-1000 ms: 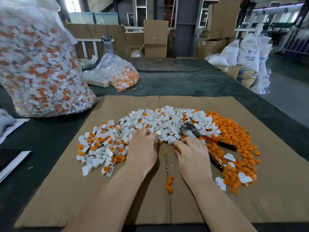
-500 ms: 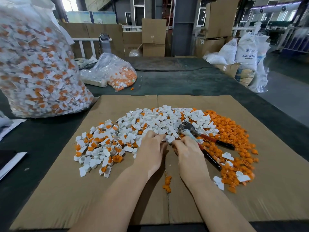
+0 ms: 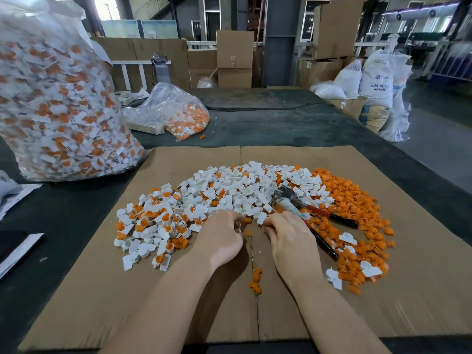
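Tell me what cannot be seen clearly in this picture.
Head view: what the left hand and right hand hold; their own backs hide the fingertips.
Head view: near handle of the pliers, partly under the right hand.
Head view: big bag of parts, cut by left and top edges.
Head view: small print on the white sack, too small.
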`<action>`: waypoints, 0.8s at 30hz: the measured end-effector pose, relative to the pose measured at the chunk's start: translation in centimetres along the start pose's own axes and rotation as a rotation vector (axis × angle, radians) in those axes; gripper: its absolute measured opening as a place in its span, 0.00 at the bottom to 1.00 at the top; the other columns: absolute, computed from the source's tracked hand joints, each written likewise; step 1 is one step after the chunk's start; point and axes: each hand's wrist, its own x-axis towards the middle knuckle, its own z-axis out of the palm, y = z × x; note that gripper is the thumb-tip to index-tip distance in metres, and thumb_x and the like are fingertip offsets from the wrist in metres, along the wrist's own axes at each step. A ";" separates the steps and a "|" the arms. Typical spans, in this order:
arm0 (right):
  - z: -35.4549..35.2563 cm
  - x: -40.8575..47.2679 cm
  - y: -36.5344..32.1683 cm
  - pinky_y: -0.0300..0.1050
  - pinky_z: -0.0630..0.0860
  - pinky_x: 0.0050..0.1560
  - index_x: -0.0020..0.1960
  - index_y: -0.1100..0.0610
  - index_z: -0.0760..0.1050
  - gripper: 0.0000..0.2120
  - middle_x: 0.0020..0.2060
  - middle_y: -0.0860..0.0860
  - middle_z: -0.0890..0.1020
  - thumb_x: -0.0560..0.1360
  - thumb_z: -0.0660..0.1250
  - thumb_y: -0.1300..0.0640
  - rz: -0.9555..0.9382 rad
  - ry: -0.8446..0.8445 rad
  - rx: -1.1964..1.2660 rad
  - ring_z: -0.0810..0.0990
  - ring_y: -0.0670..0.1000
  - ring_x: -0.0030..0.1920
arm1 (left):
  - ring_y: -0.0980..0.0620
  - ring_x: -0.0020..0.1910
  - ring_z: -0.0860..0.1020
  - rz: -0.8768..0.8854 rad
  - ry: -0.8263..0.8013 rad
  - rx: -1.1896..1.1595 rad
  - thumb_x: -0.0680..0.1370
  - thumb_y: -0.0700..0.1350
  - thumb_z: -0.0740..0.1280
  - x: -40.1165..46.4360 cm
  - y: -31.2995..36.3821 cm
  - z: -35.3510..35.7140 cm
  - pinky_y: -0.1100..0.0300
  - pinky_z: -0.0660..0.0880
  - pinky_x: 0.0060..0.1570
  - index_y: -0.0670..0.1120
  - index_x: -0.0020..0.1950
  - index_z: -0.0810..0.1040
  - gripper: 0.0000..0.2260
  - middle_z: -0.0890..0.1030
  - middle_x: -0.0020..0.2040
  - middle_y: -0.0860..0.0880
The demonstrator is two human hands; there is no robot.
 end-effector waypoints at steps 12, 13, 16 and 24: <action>0.0 0.0 0.2 0.43 0.76 0.41 0.45 0.59 0.78 0.02 0.39 0.50 0.82 0.75 0.68 0.60 0.106 0.042 0.103 0.78 0.49 0.41 | 0.54 0.47 0.79 -0.121 0.143 -0.413 0.78 0.43 0.66 -0.1 1.4 1.7 0.57 0.74 0.54 0.48 0.57 0.80 0.09 0.81 0.47 0.51; -0.1 0.0 0.2 0.42 0.74 0.40 0.45 0.59 0.78 0.02 0.38 0.50 0.81 0.75 0.68 0.60 0.118 0.062 0.116 0.78 0.49 0.40 | 0.51 0.47 0.80 -0.126 0.152 -0.463 0.78 0.43 0.66 0.0 1.4 1.9 0.53 0.76 0.54 0.48 0.54 0.80 0.06 0.82 0.46 0.49; -0.1 0.1 0.2 0.39 0.70 0.39 0.43 0.59 0.77 0.03 0.36 0.50 0.80 0.74 0.68 0.59 0.138 0.091 0.141 0.77 0.48 0.39 | 0.48 0.43 0.81 -0.136 0.190 -0.581 0.78 0.41 0.66 -0.3 1.4 2.3 0.50 0.78 0.51 0.48 0.44 0.78 0.04 0.82 0.40 0.47; -0.2 0.1 0.0 0.41 0.67 0.36 0.37 0.58 0.74 0.07 0.30 0.49 0.77 0.72 0.71 0.61 0.068 0.068 0.101 0.74 0.49 0.33 | 0.54 0.33 0.80 -0.121 0.167 -0.767 0.77 0.39 0.67 -0.8 1.3 2.6 0.65 0.78 0.37 0.42 0.46 0.78 0.02 0.82 0.38 0.42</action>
